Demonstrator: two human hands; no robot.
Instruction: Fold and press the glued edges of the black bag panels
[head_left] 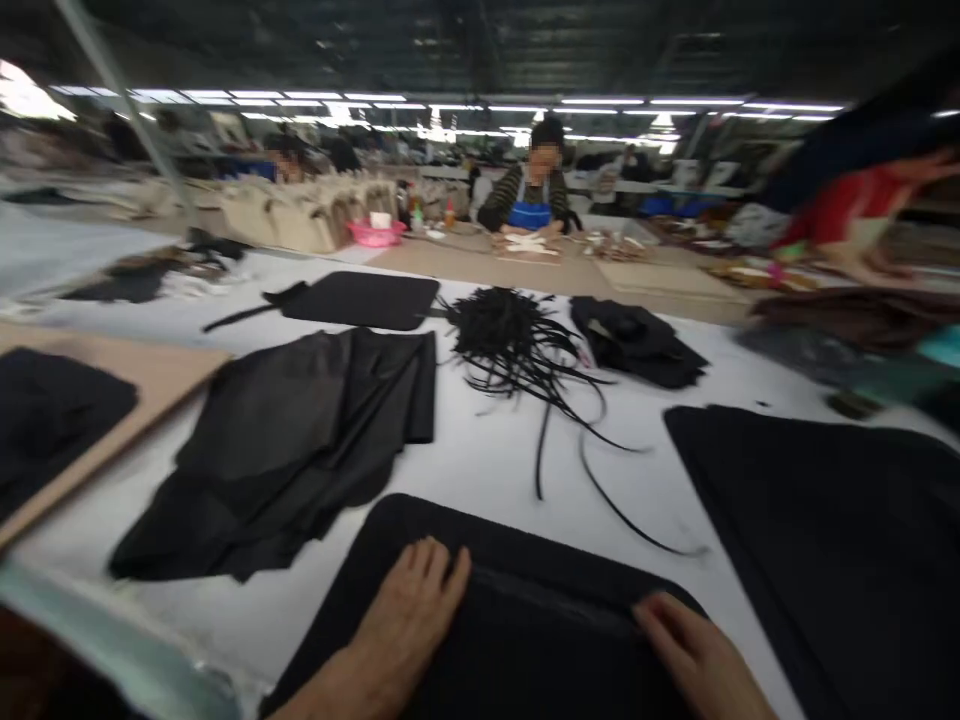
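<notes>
Because the board (169,362) lies at the far left of the counter (480,455), a wide swing of my left arm could shift the black piece (52,420) on it. Next comes the cloth (262,430), loosely folded in layers near the panel (555,660); a careless sweep might drag a layer under the panel's edge. The panel itself lies on the counter directly before me, between the cloth and the big sheets.

My left hand (412,600) rests palm down on the panel, fingers lightly bent and a little apart, with nothing visibly gripped. Should it press unevenly, the panel could skew. Between my hands runs a faint band (551,600); dark on dark, it could sit crooked without my noticing. Beyond, the heap of strips (502,330) trails loose ends that might snag if the panel slid forward.

At the band's right end, the thumb and forefinger of my right hand (690,640) nearly meet; I can't tell whether they pinch anything. A hard tug there could pucker the band. Farthest right, the sheets (847,540) could be knocked out of line by a sideways slip.
</notes>
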